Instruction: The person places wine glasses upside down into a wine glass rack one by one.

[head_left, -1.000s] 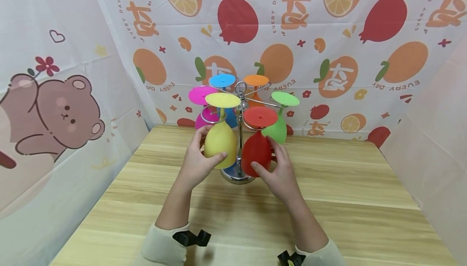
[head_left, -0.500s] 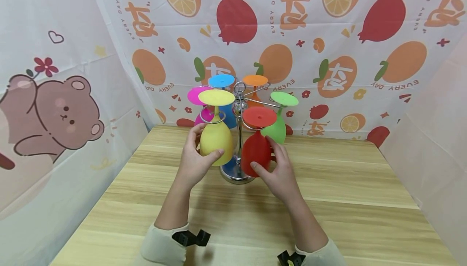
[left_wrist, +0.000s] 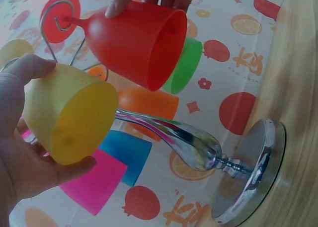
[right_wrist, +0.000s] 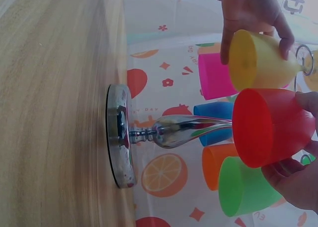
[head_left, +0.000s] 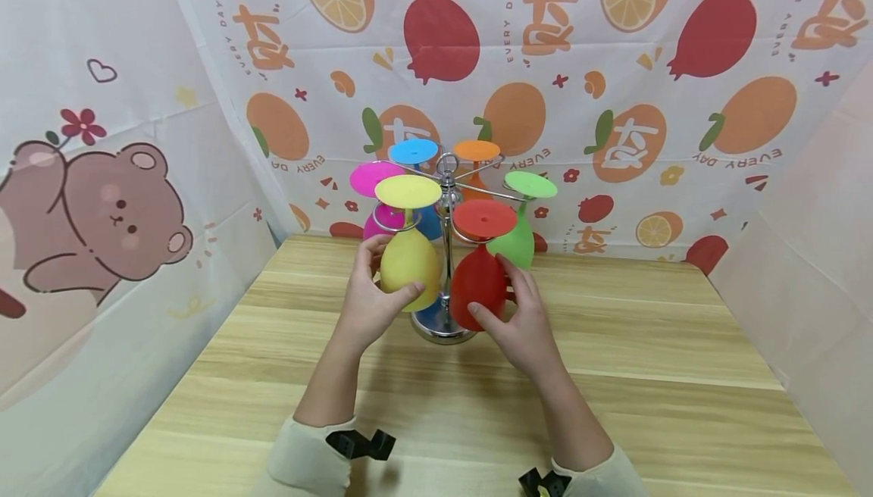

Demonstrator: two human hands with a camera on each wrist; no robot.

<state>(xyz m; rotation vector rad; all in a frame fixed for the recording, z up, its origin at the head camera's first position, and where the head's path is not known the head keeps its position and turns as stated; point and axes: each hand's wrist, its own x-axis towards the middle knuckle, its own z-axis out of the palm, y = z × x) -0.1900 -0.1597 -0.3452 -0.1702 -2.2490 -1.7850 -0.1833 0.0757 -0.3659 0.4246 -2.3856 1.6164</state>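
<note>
My left hand (head_left: 371, 296) grips the bowl of a yellow goblet (head_left: 411, 266), which hangs upside down with its stem in a wire loop of a chrome rack (head_left: 446, 247). On the right, my right hand (head_left: 525, 323) holds the bowl of a red goblet (head_left: 477, 285), also upside down with its foot above a loop. In the left wrist view the thumb and fingers wrap the yellow bowl (left_wrist: 69, 113) from both sides. The right wrist view shows the red bowl (right_wrist: 273, 127) between thumb and fingers, its open rim facing the rack's base.
Pink (head_left: 377, 179), blue (head_left: 414, 151), orange (head_left: 477, 151) and green (head_left: 531, 185) goblets hang around the rack's far side. The rack's round base (head_left: 443, 326) stands on a wooden table (head_left: 614, 376). A fruit-print cloth (head_left: 573, 103) rises behind it.
The yellow goblet and my left hand shifted slightly left and up, then came back right and down a little. My right hand has stayed on the red goblet.
</note>
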